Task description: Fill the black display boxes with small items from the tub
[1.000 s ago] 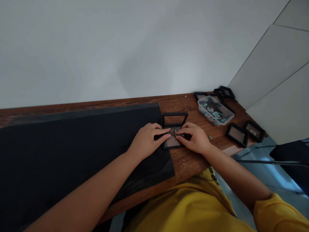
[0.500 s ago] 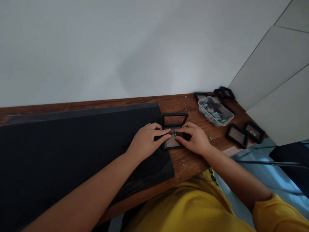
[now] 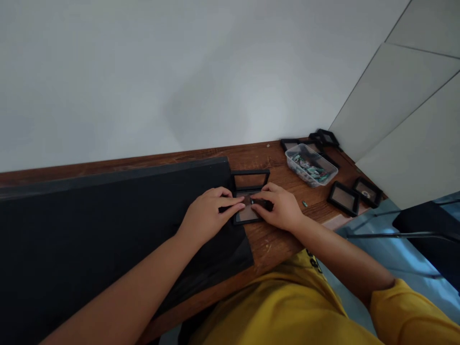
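Note:
A black hinged display frame [image 3: 248, 221] with a clear film window stands opened on the table, its lid [image 3: 250, 171] tilted up at the back. Over its lower half, my right hand [image 3: 278, 207] pinches a small dark, greenish piece [image 3: 252, 201] between thumb and forefinger. From the other side reaches my left hand [image 3: 208, 213], thumb and forefinger tips close together just above the film. Whether those tips grip anything is too small to make out. The fingers of both hands partly cover the film.
A clear plastic tub [image 3: 312, 165] of small green pieces stands to the right, among several black frames [image 3: 344, 198]. One loose green piece [image 3: 304, 203] lies on the wooden table [image 3: 276, 239]. A black mat [image 3: 108, 239] covers the left side; a white wall [image 3: 143, 72] rises behind.
The whole view has shifted slightly, so the table and hands appear farther left. Both hands keep nearly the same pose over the opened frame.

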Action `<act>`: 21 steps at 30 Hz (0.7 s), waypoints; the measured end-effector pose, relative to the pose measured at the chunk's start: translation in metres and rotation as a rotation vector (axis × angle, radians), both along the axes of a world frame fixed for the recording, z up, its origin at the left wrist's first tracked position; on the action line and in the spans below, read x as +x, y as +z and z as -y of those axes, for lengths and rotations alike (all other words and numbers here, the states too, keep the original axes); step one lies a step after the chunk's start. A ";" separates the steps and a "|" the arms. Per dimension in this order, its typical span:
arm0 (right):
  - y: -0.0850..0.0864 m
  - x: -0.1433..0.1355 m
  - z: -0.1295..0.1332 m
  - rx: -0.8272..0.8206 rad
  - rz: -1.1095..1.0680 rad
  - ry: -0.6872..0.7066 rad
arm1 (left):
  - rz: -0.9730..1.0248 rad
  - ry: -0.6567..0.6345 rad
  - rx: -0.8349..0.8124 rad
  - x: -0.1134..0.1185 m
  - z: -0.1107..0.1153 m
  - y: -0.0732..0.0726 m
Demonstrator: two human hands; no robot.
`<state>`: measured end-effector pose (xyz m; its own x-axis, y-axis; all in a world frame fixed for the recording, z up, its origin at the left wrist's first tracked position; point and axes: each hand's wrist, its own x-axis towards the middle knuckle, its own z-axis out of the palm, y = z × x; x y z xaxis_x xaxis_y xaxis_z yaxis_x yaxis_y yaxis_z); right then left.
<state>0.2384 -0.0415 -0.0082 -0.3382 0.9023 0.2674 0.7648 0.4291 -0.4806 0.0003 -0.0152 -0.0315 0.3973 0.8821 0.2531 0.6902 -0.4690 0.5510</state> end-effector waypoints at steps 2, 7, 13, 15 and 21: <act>0.000 -0.001 0.000 -0.007 0.001 -0.002 | 0.012 0.008 -0.005 0.000 0.000 0.000; 0.000 -0.002 -0.001 -0.021 -0.002 0.003 | 0.057 0.038 -0.023 0.000 0.000 -0.001; -0.001 -0.005 0.001 -0.028 -0.018 0.004 | 0.104 0.054 -0.044 0.000 0.000 -0.001; 0.002 -0.004 0.005 -0.006 -0.073 0.012 | 0.120 0.051 -0.048 -0.001 0.000 -0.001; 0.044 0.051 -0.003 0.226 -0.288 -0.067 | 0.158 0.047 -0.069 -0.004 0.000 -0.003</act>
